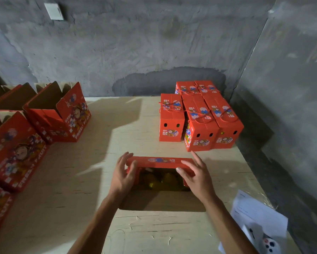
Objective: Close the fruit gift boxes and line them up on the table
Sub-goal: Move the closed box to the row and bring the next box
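Note:
A red fruit gift box (pixel 160 162) stands open in front of me on the pale wooden table (pixel 117 129), with dark yellowish fruit (pixel 167 178) showing inside. Its far red flap is folded partly over the opening. My left hand (pixel 123 173) touches the flap's left end with nearly straight fingers. My right hand (pixel 195 173) rests on the flap's right end, thumb at its near edge and fingers spread. The box's near flap (pixel 161 200) lies flat toward me in shadow.
Several closed red gift boxes (pixel 199 116) with rope handles stand grouped at the back right by the wall corner. Bigger open red cartons (pixel 58 114) line the left side. White papers and a phone (pixel 260 226) lie at the near right edge.

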Tool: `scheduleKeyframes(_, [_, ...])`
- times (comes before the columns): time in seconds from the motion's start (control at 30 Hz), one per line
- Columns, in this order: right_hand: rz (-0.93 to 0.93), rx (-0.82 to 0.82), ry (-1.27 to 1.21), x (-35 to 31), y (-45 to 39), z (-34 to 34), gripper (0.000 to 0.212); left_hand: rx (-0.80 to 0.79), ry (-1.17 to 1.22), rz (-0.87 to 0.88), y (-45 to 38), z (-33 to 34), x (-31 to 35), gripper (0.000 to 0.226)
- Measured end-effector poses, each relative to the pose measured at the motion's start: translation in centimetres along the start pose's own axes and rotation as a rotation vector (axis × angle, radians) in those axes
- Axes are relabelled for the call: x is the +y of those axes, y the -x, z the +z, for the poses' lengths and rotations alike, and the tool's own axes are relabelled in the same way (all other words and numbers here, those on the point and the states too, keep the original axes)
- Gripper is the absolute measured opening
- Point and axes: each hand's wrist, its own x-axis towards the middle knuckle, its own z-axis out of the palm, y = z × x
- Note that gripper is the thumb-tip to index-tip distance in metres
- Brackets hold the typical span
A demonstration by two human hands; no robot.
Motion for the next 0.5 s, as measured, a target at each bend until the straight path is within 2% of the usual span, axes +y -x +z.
scheduleKeyframes(0.1, [-0.048,0.021,0.036,-0.6,-1.2,-0.4,0.043,-0.109,-0.302,0.194,-0.6,-0.7,0.2,0.042])
scheduleKeyframes(0.17, [-0.049,-0.051,0.037,-0.5,-1.7,-0.5,0.044,-0.108,-0.416,0.292,-0.9,-0.5,0.6,0.035])
scheduleKeyframes(0.3, [0.047,-0.239,-0.036,0.1,-1.8,-0.4,0.050,-0.135,-0.364,0.322,-1.5,-0.5,0.7,0.019])
scheduleKeyframes(0.4, [0.047,-0.261,-0.027,0.4,-1.8,-0.4,0.055,-0.240,-0.379,0.384,-1.8,-0.6,0.4,0.025])
scheduleKeyframes(0.5, [-0.050,-0.210,0.076,0.1,-1.9,-0.2,0.056,-0.228,-0.468,0.402,-2.4,-0.7,-0.2,0.033])
